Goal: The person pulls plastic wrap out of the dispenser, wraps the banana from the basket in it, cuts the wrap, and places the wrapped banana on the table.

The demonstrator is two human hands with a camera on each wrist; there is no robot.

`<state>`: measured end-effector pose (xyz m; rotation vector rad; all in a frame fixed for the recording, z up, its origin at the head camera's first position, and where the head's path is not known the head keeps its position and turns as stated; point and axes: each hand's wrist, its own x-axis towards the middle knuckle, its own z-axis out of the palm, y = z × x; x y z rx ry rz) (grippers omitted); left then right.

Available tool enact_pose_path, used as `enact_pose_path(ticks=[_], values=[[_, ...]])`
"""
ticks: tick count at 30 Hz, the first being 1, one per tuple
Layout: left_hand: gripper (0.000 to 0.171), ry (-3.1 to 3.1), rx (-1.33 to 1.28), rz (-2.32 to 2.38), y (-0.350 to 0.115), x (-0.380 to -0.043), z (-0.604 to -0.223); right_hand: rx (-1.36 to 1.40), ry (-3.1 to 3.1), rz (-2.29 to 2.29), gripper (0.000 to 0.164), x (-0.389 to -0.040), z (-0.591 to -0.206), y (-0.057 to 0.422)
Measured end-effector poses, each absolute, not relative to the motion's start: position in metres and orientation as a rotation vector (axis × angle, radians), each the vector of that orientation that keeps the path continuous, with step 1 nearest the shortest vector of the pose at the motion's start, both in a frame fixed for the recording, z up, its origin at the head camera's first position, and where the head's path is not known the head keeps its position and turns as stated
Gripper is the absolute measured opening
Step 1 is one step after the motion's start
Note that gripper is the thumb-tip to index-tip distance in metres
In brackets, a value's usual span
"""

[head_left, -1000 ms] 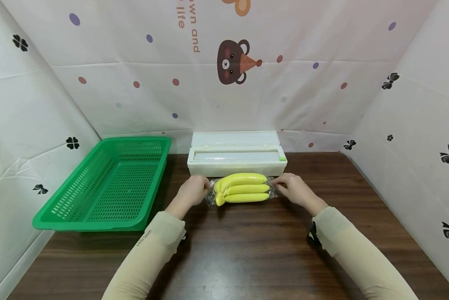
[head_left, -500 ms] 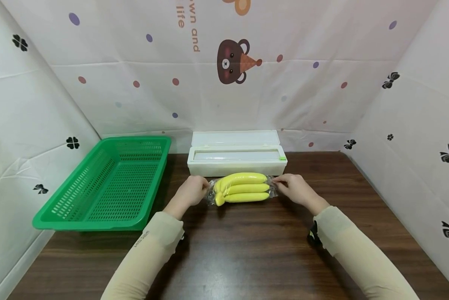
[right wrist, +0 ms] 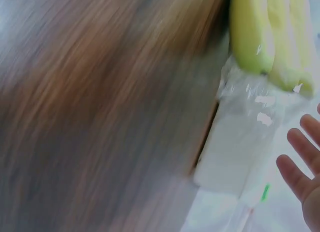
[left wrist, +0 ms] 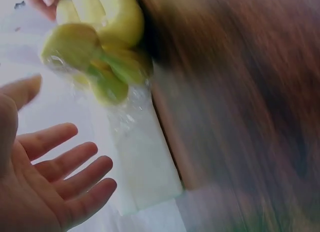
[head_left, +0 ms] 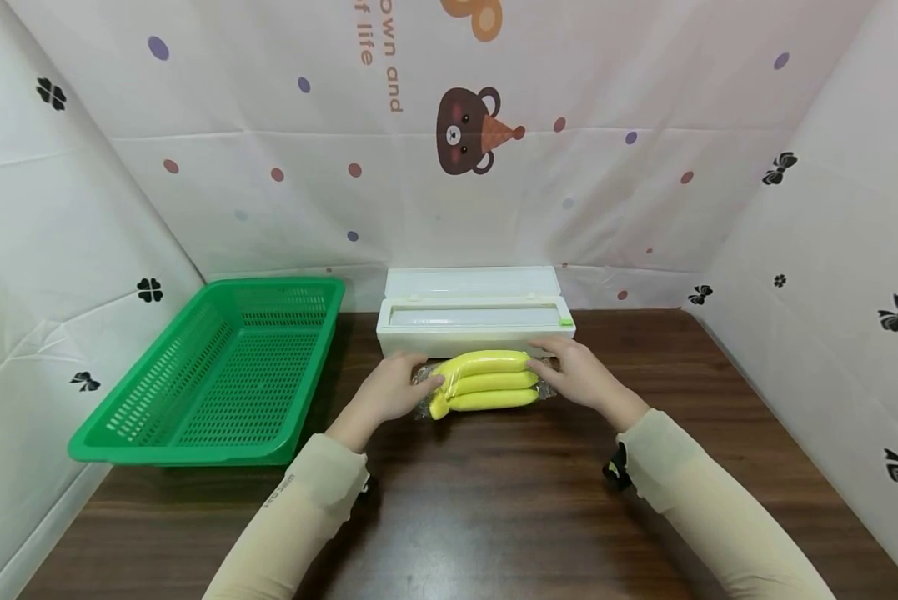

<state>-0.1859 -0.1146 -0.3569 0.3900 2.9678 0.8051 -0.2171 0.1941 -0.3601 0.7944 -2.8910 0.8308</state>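
Observation:
A bunch of yellow bananas (head_left: 489, 382) lies wrapped in clear plastic film on the table, stem end to the left. Crinkled film (right wrist: 247, 84) sticks out past the banana tips; more is bunched at the stem end. My left hand (head_left: 394, 385) is beside the stem end, and the left wrist view shows its fingers (left wrist: 67, 164) spread and apart from the bananas. At the tip end is my right hand (head_left: 579, 375), thumb and fingers parted, fingers (right wrist: 305, 147) extended in the right wrist view. Neither hand grips anything.
Just behind the bananas stands a white cling film box (head_left: 474, 340), lid raised, with a green slider on its right. A green plastic basket (head_left: 186, 452) sits at the left of the dark wooden table (head_left: 486, 517). Printed white cloth walls enclose the back and sides.
Both hands were pinching the film at the two ends of the bananas; now they have let go and their fingers have spread. The bananas have stayed in about the same place.

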Motion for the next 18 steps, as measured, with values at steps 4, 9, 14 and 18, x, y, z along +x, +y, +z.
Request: enact_pose_path(ticks=[4, 9, 14, 18], values=[[0.066, 2.975, 0.472, 0.777, -0.107, -0.182, -0.359, 0.903, -2.902, 0.807, 0.055, -0.217, -0.357, 0.180], [0.058, 2.977, 0.567, 0.702, -0.097, -0.182, -0.360, 0.974, -2.895, 0.776, 0.052, -0.222, -0.359, 0.170], [0.049, 2.950, 0.575, 0.704, -0.093, -0.184, -0.359, 0.986, -2.901, 0.761, 0.042, -0.225, -0.360, 0.164], [0.047, 2.944, 0.563, 0.724, -0.093, -0.184, -0.358, 0.997, -2.900, 0.752, 0.037, -0.227, -0.359, 0.162]])
